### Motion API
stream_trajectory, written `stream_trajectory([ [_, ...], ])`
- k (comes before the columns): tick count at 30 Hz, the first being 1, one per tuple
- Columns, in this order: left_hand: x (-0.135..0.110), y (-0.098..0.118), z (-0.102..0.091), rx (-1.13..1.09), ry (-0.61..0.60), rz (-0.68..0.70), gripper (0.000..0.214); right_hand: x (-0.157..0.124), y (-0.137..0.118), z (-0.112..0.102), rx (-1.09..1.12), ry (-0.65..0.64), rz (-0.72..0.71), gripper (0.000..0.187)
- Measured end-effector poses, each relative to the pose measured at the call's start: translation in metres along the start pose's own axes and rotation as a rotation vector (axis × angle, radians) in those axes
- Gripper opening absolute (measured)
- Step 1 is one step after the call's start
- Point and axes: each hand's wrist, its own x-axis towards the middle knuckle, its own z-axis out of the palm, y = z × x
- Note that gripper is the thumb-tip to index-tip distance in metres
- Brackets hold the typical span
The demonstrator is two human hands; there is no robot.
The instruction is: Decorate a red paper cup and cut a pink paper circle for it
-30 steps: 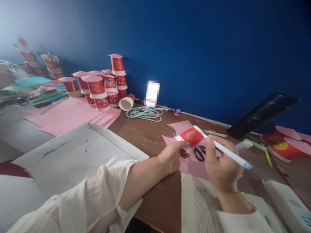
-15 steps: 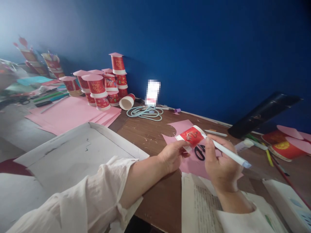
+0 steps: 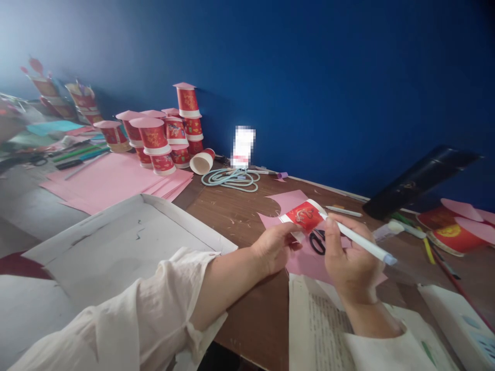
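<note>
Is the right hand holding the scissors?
No, the right hand holds a white pen, while the black-handled scissors lie over pink paper.

Left forearm (image 3: 226,283): bare below a pale, loosely rolled sleeve (image 3: 154,309), stretched from the near left toward the scene's centre.
Left wrist (image 3: 263,263): held almost in line with the arm.
Left hand (image 3: 276,251): pinched in a grip, thumb (image 3: 288,228) lying on top, fingers curled beneath.
Right forearm (image 3: 381,325): slanting up from the near right, a pale cuff (image 3: 386,350) around it.
Right hand (image 3: 351,263): drawn into a writer's grip, thumb raised on the left, forefinger bent on the far side, other fingers folded in.
Between hands: a narrow gap, both thumbs leaning toward the far side.
</note>
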Motion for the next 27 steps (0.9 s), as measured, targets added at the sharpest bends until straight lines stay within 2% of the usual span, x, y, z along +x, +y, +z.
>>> stream_trajectory([
  [10,0.0002,0.0001,0.0007,-0.052,-0.019,0.002,0.029,0.0029,0.0,-0.0032,-0.03,0.046,-0.015,0.018],
  [27,0.0002,-0.0003,-0.0001,0.009,-0.012,0.005,0.025,0.002,0.004,-0.0022,-0.072,0.008,-0.036,0.017],
])
